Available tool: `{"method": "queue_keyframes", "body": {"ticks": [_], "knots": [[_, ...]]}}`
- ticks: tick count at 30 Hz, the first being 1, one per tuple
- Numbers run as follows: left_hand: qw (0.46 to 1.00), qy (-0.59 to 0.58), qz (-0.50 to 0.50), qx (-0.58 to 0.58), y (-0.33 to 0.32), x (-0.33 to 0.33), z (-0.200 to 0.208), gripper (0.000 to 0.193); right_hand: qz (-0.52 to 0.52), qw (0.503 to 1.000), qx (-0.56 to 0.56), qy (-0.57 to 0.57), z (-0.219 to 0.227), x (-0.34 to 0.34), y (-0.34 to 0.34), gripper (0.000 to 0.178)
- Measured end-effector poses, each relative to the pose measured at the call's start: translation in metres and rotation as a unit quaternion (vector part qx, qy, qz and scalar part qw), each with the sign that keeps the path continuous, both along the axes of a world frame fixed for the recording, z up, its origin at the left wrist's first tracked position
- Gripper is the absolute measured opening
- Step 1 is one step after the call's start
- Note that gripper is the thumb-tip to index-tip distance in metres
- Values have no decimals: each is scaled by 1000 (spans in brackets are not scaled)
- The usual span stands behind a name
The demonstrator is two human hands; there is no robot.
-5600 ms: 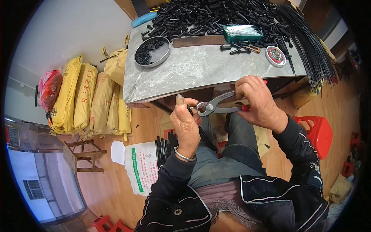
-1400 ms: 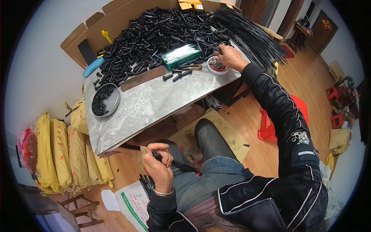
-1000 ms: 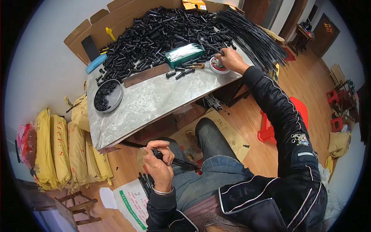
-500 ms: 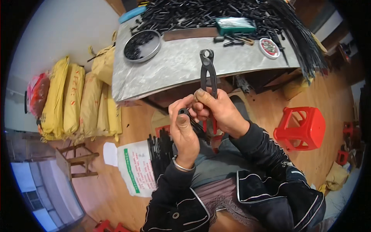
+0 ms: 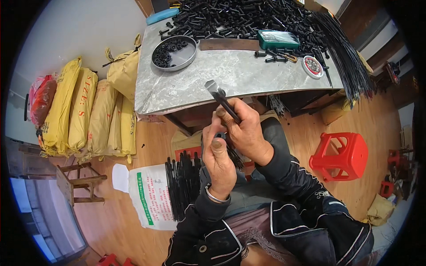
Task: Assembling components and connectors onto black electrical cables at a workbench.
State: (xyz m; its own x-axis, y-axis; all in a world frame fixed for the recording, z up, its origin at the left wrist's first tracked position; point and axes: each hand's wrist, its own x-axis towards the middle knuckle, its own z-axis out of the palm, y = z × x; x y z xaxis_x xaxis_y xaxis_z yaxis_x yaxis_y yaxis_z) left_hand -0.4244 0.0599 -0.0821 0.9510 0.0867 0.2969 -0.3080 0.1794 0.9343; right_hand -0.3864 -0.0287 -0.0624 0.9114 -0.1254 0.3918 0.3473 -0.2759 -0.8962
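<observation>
My right hand (image 5: 249, 133) is closed around a pair of dark pincers (image 5: 226, 104). Their broad metal head points up and to the left, over the table's front edge, and is seen edge-on. Close beside it, my left hand (image 5: 219, 165) grips a black tubular piece (image 5: 220, 135), whose hollow end shows above the thumb. The fingertips of both hands meet or nearly meet there. Thin black rods (image 5: 234, 157) show just below my hands; whether they join the tubular piece is hidden.
Across the grey table (image 5: 177, 88) lie a heap of black parts (image 5: 226, 17), a round metal tray (image 5: 185, 56), a green box (image 5: 279, 40) and a small dish (image 5: 313, 67). A red stool (image 5: 341, 155) stands right, yellow sacks (image 5: 84, 115) left. Black rods (image 5: 182, 186) rest on a white sack (image 5: 153, 195).
My right hand has turned the pincers: they stood upright with the jaws facing me and now tilt left, edge-on. My left hand still grips the tubular piece. The view has shifted slightly.
</observation>
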Motion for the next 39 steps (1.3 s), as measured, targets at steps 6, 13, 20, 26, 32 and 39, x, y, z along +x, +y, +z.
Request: {"method": "queue_keyframes", "body": {"ticks": [6,13,20,26,32,39], "knots": [[976,96,-104,-165,14,2,5,61,185,912,279,237,20,2,-10,12],[992,70,-45,-97,16,13,-5,63,212,920,205,260,19,-9,-15,17],[997,51,-42,-44,17,12,-3,63,209,918,211,263,19,-15,-11,17],[998,47,-38,-35,18,11,-2,62,200,917,217,268,18,-16,-11,17],[998,36,-29,-30,17,12,-3,61,199,923,194,267,17,-15,-11,17],[998,44,-25,-33,18,12,-5,60,212,921,187,268,21,-14,-10,17]]}}
